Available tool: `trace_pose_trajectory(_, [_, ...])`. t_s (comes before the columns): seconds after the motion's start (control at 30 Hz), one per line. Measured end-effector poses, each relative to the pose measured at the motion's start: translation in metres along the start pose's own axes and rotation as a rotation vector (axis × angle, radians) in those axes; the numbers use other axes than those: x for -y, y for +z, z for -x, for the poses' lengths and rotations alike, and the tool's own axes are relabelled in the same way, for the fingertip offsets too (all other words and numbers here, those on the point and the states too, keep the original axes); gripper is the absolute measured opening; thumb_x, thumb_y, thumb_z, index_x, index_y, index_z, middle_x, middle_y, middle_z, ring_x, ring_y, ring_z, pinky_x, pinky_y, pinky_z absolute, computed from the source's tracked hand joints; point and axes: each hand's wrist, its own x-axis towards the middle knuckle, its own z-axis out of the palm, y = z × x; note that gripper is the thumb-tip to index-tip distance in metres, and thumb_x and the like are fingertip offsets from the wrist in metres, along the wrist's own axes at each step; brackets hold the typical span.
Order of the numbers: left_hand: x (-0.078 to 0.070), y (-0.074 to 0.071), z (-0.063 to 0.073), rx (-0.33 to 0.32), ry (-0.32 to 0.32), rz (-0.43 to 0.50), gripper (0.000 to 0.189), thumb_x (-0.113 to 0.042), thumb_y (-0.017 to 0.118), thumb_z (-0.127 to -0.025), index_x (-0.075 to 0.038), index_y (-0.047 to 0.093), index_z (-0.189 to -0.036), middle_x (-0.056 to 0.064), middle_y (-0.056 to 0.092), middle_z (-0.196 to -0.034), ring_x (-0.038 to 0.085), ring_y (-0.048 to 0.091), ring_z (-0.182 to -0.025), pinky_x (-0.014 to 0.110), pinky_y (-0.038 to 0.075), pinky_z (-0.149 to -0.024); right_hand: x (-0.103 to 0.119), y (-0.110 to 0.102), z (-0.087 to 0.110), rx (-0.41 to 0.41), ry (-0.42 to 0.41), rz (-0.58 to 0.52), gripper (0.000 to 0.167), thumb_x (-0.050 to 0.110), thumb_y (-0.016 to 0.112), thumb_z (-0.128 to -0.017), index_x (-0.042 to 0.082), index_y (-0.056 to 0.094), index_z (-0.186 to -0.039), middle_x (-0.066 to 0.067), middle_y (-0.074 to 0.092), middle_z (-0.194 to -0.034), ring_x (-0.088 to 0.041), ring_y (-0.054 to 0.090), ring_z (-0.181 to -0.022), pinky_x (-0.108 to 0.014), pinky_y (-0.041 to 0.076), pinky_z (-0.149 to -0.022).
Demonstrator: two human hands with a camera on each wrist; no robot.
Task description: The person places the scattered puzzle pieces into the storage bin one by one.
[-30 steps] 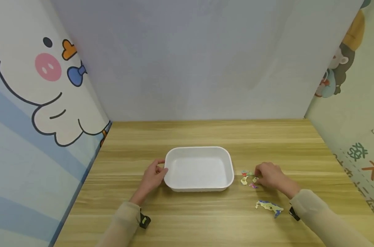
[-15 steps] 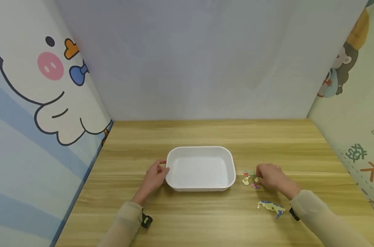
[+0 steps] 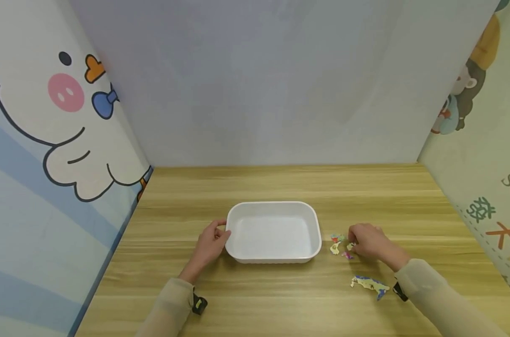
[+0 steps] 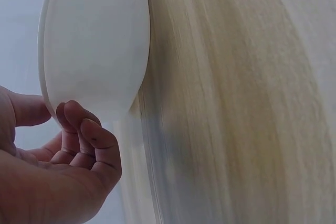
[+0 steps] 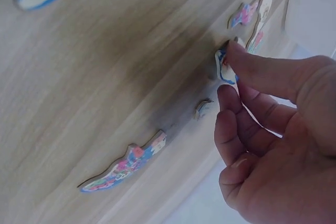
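Note:
A white rectangular plastic tray [image 3: 273,255] sits on the table, and nothing lies in it. My left hand [image 3: 210,242] grips its left rim, thumb at the top edge and fingers curled against the outer wall [image 4: 94,45]. To the right of the tray, my right hand [image 3: 370,242] pinches a small flat puzzle piece [image 5: 225,68] with a blue edge between thumb and fingers. The piece is low over the table; whether it still touches the wood I cannot tell. Beside that hand lie a pale puzzle piece [image 3: 335,248] and a pink one [image 3: 346,255].
A larger cream-and-blue puzzle piece [image 3: 369,284] lies nearer me, below the right hand. In the right wrist view, a multicoloured piece [image 5: 126,166] and a tiny one [image 5: 203,108] lie on the wood. A grey-white wall [image 3: 280,93] borders the wood-grain table [image 3: 255,182] behind.
Both hands keep nearly the same places, left on the tray rim and right at the small piece. The whole view shifts slightly with the head; nothing else visibly moves.

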Motion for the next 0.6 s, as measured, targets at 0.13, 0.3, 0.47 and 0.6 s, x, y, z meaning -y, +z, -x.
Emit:
trace_pose_trajectory(0.13, [-0.0018,0.0,0.0008,-0.001,0.002,-0.002,0.034,-0.007,0.06,-0.092,0.004,0.054,-0.124,0.008,0.057,-0.072,0.016,0.051,-0.057,0.027,0.043,-0.051,-0.0007,-0.0012,0.0002,0.006,0.004,0.002,0.02,0.006,0.076,-0.072,0.01,0.058,-0.08,0.003,0.053,-0.073,-0.018,0.049,-0.068,-0.043,0.036,-0.065])
trace_pose_trajectory(0.3, [-0.0044,0.0001,0.0016,-0.006,0.003,-0.009,0.034,-0.007,0.06,-0.092,0.003,0.054,-0.124,0.009,0.058,-0.072,0.016,0.052,-0.058,0.027,0.043,-0.052,-0.0001,-0.0041,0.0014,0.014,0.009,-0.003,0.022,0.008,0.077,-0.073,0.011,0.057,-0.08,0.004,0.051,-0.072,-0.017,0.048,-0.066,-0.042,0.036,-0.065])
trace_pose_trajectory(0.47, [-0.0039,0.0008,0.001,-0.003,-0.007,-0.012,0.032,-0.008,0.06,-0.093,0.003,0.055,-0.122,0.008,0.058,-0.072,0.016,0.051,-0.058,0.027,0.043,-0.052,-0.0034,-0.0037,0.0012,0.004,0.003,-0.037,0.021,0.01,0.078,-0.074,0.011,0.058,-0.08,0.005,0.049,-0.069,-0.015,0.046,-0.063,-0.037,0.037,-0.061])
trace_pose_trajectory(0.6, [-0.0025,0.0012,0.0011,0.0,-0.013,-0.015,0.032,-0.008,0.059,-0.093,0.003,0.055,-0.122,0.009,0.058,-0.072,0.016,0.051,-0.057,0.027,0.043,-0.052,-0.0049,-0.0035,0.0013,0.009,0.008,-0.106,0.015,0.006,0.076,-0.075,0.008,0.063,-0.081,0.004,0.053,-0.07,-0.014,0.048,-0.063,-0.034,0.041,-0.059])
